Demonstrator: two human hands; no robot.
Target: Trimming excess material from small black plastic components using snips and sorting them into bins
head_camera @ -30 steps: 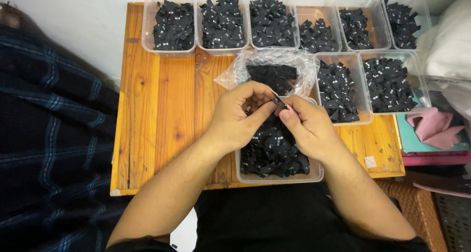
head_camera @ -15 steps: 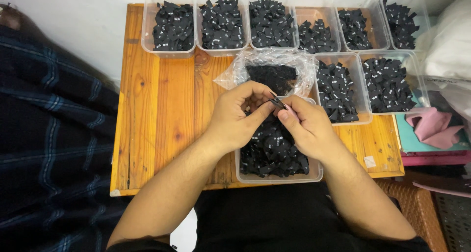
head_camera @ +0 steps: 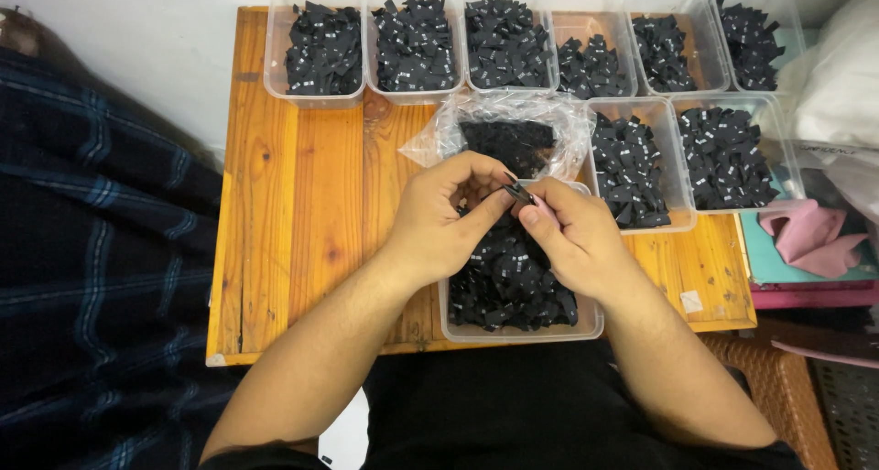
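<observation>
Black fabric labels everywhere, so sorting or pulling singles off a clump, by the look of it. Nearest up: clear plastic tub [head_camera: 586,322] at the table's front edge, packed with small black woven labels [head_camera: 508,282]. Right above it, left hand [head_camera: 439,218] and right hand [head_camera: 572,237] meeting fingertip to fingertip. Pinched between them, one small black label [head_camera: 518,192], thumb and forefinger of each hand closed on it, other fingers curled in loosely. So label sits at the fingertips, hovering over the tub, not touching the pile.

Step in hand, as a guess: separating or checking one piece. Next move probably needs one hand letting go cleanly while the other keeps the pinch, then picking the right box.

Behind the hands: crinkled clear plastic bag [head_camera: 549,122] holding more black labels. Further back and to the right: rows of clear tubs [head_camera: 275,76] of the same stuff on the orange wooden table [head_camera: 302,205]. Pink cloth [head_camera: 810,237] off to the right.
</observation>
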